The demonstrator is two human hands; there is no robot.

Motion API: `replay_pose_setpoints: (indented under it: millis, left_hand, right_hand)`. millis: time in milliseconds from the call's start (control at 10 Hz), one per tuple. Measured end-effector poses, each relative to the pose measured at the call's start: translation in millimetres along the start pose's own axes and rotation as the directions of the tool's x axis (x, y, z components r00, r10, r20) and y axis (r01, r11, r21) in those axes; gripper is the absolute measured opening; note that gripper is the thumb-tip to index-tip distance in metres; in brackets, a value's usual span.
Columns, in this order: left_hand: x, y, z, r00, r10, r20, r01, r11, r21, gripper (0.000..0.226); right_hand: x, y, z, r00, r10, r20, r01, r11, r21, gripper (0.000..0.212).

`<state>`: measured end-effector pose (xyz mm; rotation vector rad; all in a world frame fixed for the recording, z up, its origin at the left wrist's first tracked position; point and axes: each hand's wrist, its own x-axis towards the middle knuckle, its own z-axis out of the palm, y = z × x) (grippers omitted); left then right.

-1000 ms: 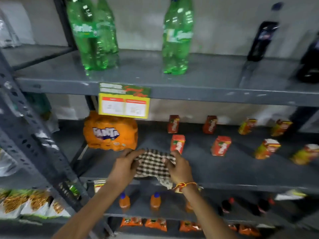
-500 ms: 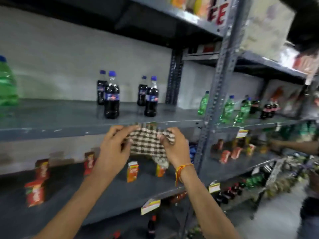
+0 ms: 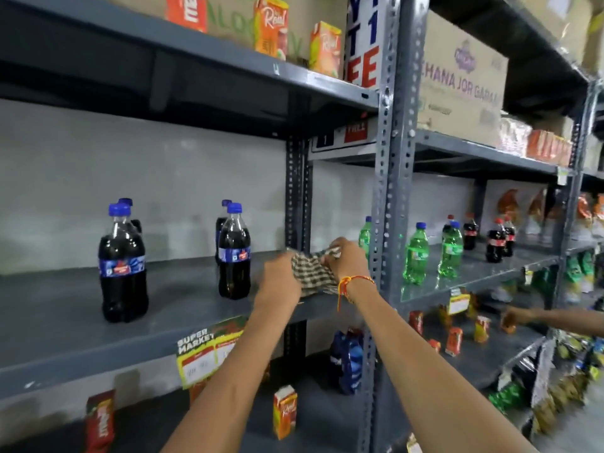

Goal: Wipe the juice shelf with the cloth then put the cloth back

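Here the checked cloth (image 3: 313, 273) is held bunched between the left hand (image 3: 277, 282) and right hand (image 3: 348, 261) at the cola shelf (image 3: 183, 299) end, where the cola bottle (image 3: 234, 253) just left of the grip could be knocked.

Single head-worn wide-angle view; no second view to share scene; looks forward, level to slightly upward, angled right along aisle; close to grey slotted-steel shelving rack (image 3: 390, 191); grey metal cola-bottle shelf (image 3: 183, 299) about at eye height, within arm's reach; forearms enter from bottom edge; rack recedes toward right; edges curved, blurred.
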<state>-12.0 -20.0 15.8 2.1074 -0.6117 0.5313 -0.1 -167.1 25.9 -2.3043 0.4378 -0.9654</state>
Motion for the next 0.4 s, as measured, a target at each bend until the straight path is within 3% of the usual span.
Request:
replay_pose_setpoints:
  millis: [100,200,300,400]
  left_hand:
    - [16.5,-17.3,19.6,0.995,-0.09,0.033,0.081,0.975,0.208,0.024]
    - [16.4,-16.7,24.9,0.995,-0.091,0.047,0.073,0.953,0.294,0.019]
    - [3.4,-15.3,11.8,1.0,-0.022,-0.001,0.021,0.952,0.305,0.019]
    - [-20.6,-9.6,-11.3,0.997,0.066,-0.05,-0.048,0.952,0.302,0.018]
  right_hand:
    - [19.3,15.4,22.2,0.998,0.005,0.063,-0.001,0.998,-0.055,0.035]
    - [25.1,24.5,34.5,0.996,-0.018,0.088,0.023,0.998,-0.055,0.039]
    - [16.7,18.3,34.8,0.994,-0.105,0.001,0.105,0.994,0.004,0.041]
    - [-10.5,7.3,27.8,0.942,-0.234,-0.241,0.257,0.964,0.068,0.024]
